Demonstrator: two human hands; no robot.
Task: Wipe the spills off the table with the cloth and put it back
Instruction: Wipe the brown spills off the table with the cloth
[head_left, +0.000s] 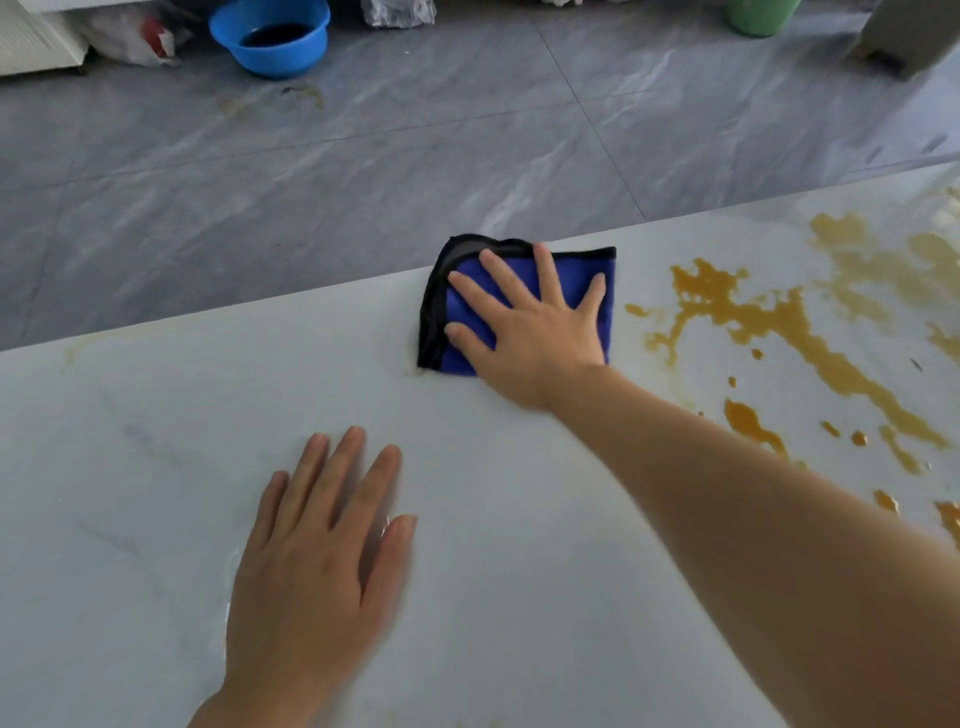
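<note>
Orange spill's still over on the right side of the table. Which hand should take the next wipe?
Right. The right hand already lies flat on the blue cloth, just beside the orange spill. The left hand rests bare on the table, farther away.

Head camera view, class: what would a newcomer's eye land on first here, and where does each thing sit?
First, the orange-brown spill splashed across the right side of the white table. Next, the blue cloth with black edging near the table's far edge, pressed flat under the right hand with its fingers spread. The left hand lies open on the near table, and a blue bowl of dark liquid sits on the grey floor beyond.
</note>
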